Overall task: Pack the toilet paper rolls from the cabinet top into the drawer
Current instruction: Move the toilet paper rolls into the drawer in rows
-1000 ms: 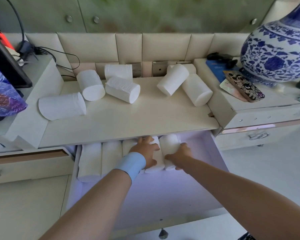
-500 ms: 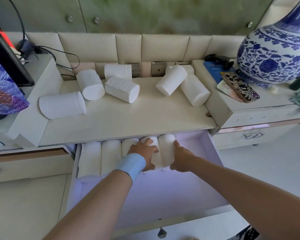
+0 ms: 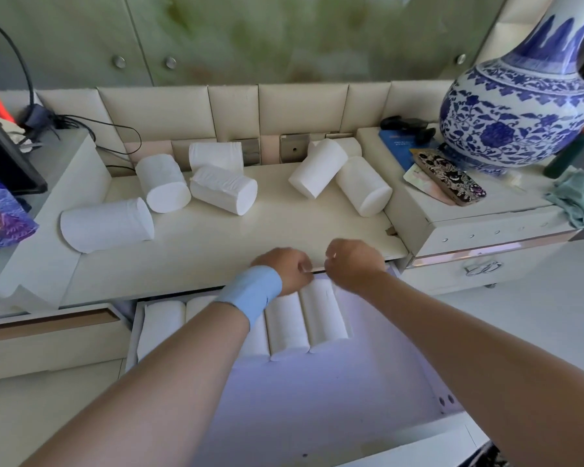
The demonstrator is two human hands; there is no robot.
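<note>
left hand [image 3: 285, 269] and right hand [image 3: 353, 264] raised off drawer rolls [image 3: 322, 315] to cabinet top [image 3: 216, 241] edge, both loosely curled, empty

Home — porcelain vase [image 3: 516, 106], padded cabinet [image 3: 236, 227]

White rolls [image 3: 107, 225], blue-and-white floral vase [image 3: 516, 112], light-blue wristband [image 3: 250, 293].

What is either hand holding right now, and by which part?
Nothing. The left hand and right hand hover empty, fingers loosely curled, at the front edge of the cabinet top, above the rolls lying in the drawer.
</note>
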